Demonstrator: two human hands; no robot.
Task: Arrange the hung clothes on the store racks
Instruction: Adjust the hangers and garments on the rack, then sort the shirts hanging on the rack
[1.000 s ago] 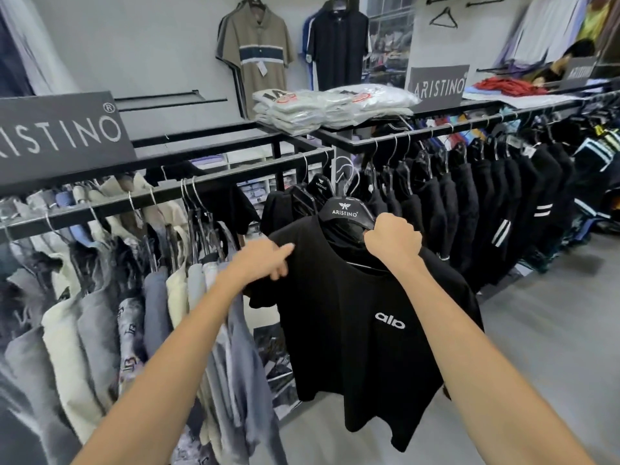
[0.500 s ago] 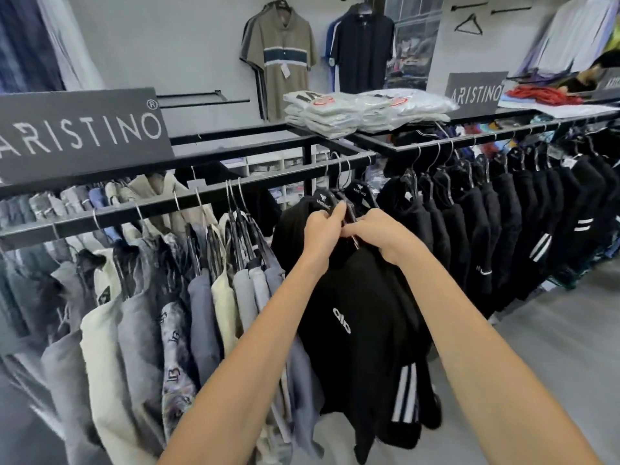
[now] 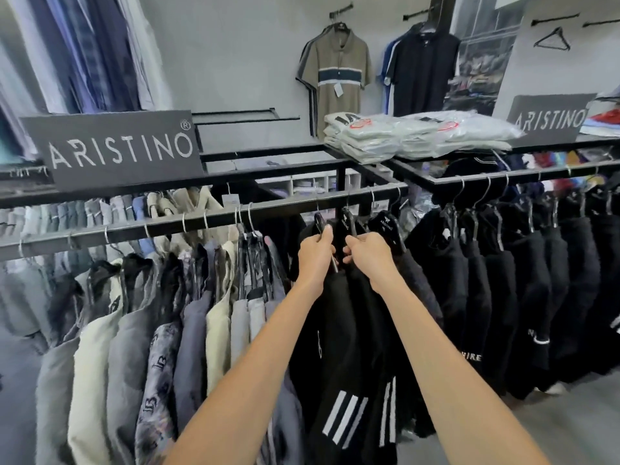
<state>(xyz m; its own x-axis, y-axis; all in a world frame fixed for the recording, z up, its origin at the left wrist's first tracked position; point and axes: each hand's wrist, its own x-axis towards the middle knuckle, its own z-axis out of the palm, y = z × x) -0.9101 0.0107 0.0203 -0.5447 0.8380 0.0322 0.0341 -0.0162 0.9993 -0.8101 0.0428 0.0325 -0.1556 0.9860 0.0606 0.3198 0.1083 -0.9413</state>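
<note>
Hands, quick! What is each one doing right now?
Left hand: closed on a black hanger.
Right hand: closed on the next black hanger.

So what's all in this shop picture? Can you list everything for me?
Black rack rail: one, black, running across the front.
Light shirts: many, cream, grey and patterned, hung left on the rail.
Black shirts: many, black, hung right of the hands, on a second rail.
Black hangers: several, black with white lettering, at the rail's middle.
Brand signs: two, dark grey with white letters, on top of the racks.
Bagged folded shirts: a few stacks, white, on the rack top.
Polo shirts: olive striped and dark navy in front, hung on the back wall.
Empty hanger: one, black, upper right wall.
Left hand: gripping a black hanger.
Right hand: gripping the neighbouring black garment.
</note>
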